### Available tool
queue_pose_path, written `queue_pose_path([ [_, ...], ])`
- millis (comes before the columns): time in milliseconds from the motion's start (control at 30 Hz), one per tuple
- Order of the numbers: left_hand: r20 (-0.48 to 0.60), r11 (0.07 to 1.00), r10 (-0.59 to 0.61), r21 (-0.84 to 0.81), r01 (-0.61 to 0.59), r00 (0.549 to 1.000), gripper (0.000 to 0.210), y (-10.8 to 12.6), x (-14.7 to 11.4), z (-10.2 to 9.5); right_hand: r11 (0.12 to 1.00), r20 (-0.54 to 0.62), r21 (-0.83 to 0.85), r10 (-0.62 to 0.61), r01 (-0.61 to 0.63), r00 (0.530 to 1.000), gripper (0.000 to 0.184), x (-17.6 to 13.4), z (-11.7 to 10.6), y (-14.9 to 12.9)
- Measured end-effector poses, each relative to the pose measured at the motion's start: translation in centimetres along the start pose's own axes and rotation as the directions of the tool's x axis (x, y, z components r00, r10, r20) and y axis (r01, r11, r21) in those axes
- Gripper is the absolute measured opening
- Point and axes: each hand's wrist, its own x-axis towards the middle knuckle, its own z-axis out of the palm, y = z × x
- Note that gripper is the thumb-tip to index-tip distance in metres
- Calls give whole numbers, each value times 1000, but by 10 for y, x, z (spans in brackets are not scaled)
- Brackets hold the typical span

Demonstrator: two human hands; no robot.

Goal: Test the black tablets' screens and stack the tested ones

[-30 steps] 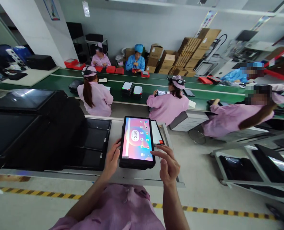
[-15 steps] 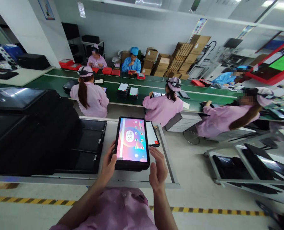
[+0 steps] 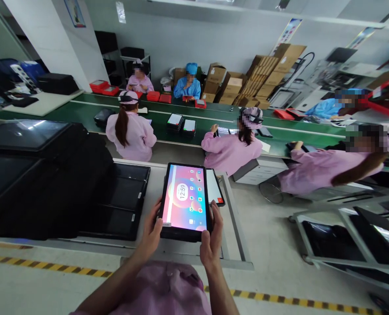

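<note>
Gripping the tablet (image 3: 184, 197) by its left edge, the left hand (image 3: 151, 232) is half curled, thumb at the lower left corner, fingers partly hidden along the side. The right hand (image 3: 212, 237) is likewise half curled at the lower right corner, thumb near the front edge, fingers against the side. The tablet is face up between both hands, directly in front of the wearer. Its screen is lit, showing icons and a clock reading 12:59. A dark layer is visible beneath it; whether the tablet rests there or is raised cannot be told.

Just past its right edge, a white-screened tablet (image 3: 215, 186) with a red corner patch is partly covered. To the left, a black tray (image 3: 124, 190) bearing small white labels occupies the grey worktop (image 3: 153, 183).

Farther out, a green bench (image 3: 159, 129) carries two stacks of tablets (image 3: 175, 120). Co-workers in pink (image 3: 129, 131) sit along its near side. Red boxes (image 3: 153, 96) line the far side; cardboard boxes (image 3: 232, 85) stand behind. A trolley (image 3: 355, 237) stands at right.
</note>
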Motion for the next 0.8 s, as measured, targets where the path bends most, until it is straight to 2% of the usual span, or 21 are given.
queue_pose_path([
  [100, 57, 999, -48, 10, 48, 997, 84, 5, 0, -6, 998, 117, -61, 39, -32, 992, 82, 3, -10, -6],
  [200, 150, 990, -86, 123, 68, 985, 114, 12, 2, -12, 991, 201, -111, 97, -75, 975, 98, 5, -17, -8],
  [267, 160, 977, -97, 204, 63, 982, 122, 16, 4, -13, 984, 243, -133, 144, -114, 959, 109, 6, -21, -7],
  [433, 143, 964, -51, 266, 11, 988, 117, 20, 9, -14, 972, 272, -162, 208, -169, 939, 123, 8, -27, -5],
  [667, 86, 963, -31, 271, 7, 996, 112, 14, 6, -13, 974, 259, -125, 215, -188, 942, 120, 6, -26, -8],
  [800, 90, 963, -51, 268, 25, 995, 110, 16, 5, -13, 974, 256, -114, 220, -196, 941, 118, 3, -25, -8],
])
